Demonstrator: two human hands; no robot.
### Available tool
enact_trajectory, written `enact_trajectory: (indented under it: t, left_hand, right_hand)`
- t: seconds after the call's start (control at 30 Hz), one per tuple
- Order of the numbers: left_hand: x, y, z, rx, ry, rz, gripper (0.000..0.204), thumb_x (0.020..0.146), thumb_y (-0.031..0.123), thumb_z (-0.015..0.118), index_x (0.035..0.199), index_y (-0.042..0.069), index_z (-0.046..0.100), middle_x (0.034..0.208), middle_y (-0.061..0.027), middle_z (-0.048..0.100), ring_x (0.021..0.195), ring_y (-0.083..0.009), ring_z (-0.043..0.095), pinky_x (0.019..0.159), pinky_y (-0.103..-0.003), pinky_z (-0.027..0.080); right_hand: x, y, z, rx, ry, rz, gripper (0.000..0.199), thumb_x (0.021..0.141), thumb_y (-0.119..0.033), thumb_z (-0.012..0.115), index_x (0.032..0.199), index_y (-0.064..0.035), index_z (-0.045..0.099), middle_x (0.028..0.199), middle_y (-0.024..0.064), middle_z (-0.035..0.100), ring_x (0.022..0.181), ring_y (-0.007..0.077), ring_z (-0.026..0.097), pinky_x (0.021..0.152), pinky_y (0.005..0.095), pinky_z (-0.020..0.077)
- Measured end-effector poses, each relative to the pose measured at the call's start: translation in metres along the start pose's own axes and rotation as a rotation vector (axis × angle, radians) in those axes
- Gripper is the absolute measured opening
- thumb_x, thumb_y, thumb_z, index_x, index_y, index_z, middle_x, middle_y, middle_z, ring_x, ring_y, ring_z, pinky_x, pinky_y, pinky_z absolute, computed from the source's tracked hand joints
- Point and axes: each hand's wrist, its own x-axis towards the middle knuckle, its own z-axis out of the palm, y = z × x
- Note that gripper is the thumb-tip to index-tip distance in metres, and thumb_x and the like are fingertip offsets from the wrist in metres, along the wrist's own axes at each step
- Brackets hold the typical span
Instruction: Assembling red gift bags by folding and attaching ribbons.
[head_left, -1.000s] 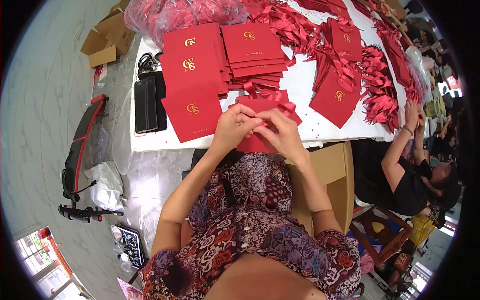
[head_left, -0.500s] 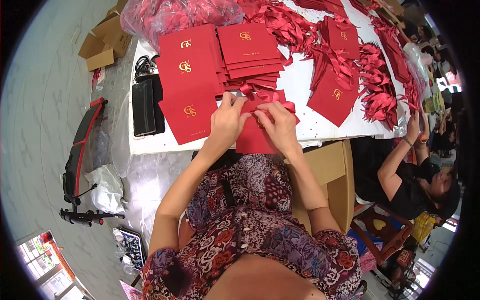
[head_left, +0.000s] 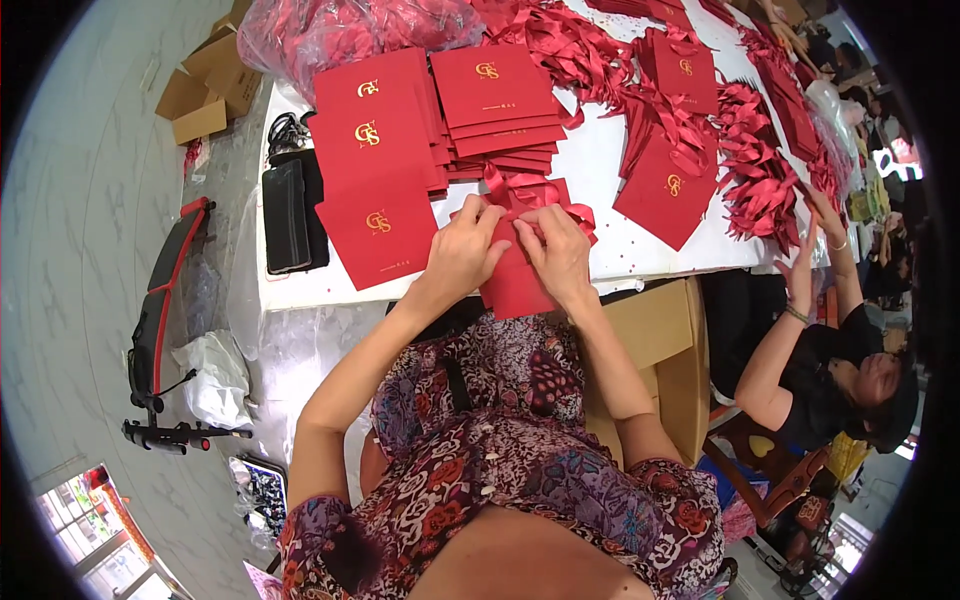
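Note:
A flat red paper bag [head_left: 522,293] lies at the table's front edge, with glossy red ribbon [head_left: 520,187] looped across its far end. Over its left side, my left hand [head_left: 463,246] is closed, thumb and fingers pinching the ribbon close to the bag's surface. Beside it my right hand [head_left: 560,252] is closed too, its fingertips on the ribbon near the bag's middle. The fingers partly hide the exact spot of both pinches. Left of my hands, an overlapping row of red bags [head_left: 372,225] with gold emblems spreads over another stack of red bags [head_left: 497,90].
Ribboned red bags [head_left: 668,190] and ribbon bundles [head_left: 757,175] cover the right of the white table [head_left: 620,255]. A black phone [head_left: 287,215] lies at the left edge. An open cardboard box [head_left: 650,325] stands below, right. Another person [head_left: 800,330] sits at the right.
Both hands have shifted slightly; the bag's near end has moved a little toward me and right. The ribbon loop rises higher beyond my fingers. The other person's arms have moved.

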Motion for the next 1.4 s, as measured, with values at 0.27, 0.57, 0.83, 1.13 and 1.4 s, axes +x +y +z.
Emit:
enact_trajectory:
  t: [0.27,0.57,0.83,1.13,1.4]
  left_hand:
    - [-0.002,-0.006,0.008,-0.092,-0.03,-0.021,0.039,0.082,0.005,0.073,0.117,0.005,0.057,0.106,-0.0157,0.05,0.086,-0.0378,0.065,0.067,-0.047,0.055]
    - [0.001,-0.01,0.012,-0.138,0.083,-0.061,0.028,0.08,0.001,0.073,0.103,0.003,0.057,0.101,-0.0147,0.055,0.085,-0.0354,0.062,0.067,-0.043,0.052]
    - [0.002,0.001,0.014,0.014,0.05,-0.082,0.016,0.087,0.004,0.064,0.1,0.004,0.055,0.084,-0.0166,0.063,0.079,-0.0394,0.064,0.069,-0.048,0.051]
    - [0.009,0.007,0.005,-0.171,0.011,-0.137,0.011,0.088,0.003,0.061,0.095,0.002,0.053,0.082,-0.0191,0.064,0.081,-0.0402,0.066,0.068,-0.05,0.05]
    - [0.007,0.009,0.006,-0.133,0.164,-0.003,0.008,0.089,0.005,0.061,0.095,0.004,0.056,0.08,-0.0153,0.066,0.07,-0.0358,0.063,0.063,-0.044,0.05]
  right_hand:
    - [-0.004,0.006,-0.003,0.076,-0.054,0.007,0.014,0.086,-0.01,0.073,0.088,-0.0025,0.062,0.082,0.0112,0.061,0.075,0.0313,0.063,0.065,0.041,0.0495]
    - [-0.002,-0.008,-0.003,-0.008,-0.085,-0.018,0.017,0.084,-0.015,0.074,0.084,-0.0042,0.061,0.08,0.0104,0.061,0.075,0.0307,0.063,0.065,0.0417,0.0485]
    - [-0.011,-0.017,0.012,-0.032,0.076,0.059,0.016,0.081,-0.009,0.075,0.081,-0.0033,0.06,0.075,0.0105,0.061,0.066,0.0301,0.061,0.061,0.0413,0.0471]
    - [-0.014,-0.026,0.011,0.032,0.087,0.177,0.015,0.084,-0.009,0.074,0.084,-0.0014,0.061,0.078,0.0117,0.064,0.067,0.0297,0.063,0.062,0.0401,0.0486]
    - [-0.008,-0.029,0.0,0.114,0.024,0.134,0.012,0.086,-0.007,0.072,0.091,-0.0013,0.064,0.082,0.0135,0.064,0.072,0.0305,0.065,0.062,0.0401,0.0495]
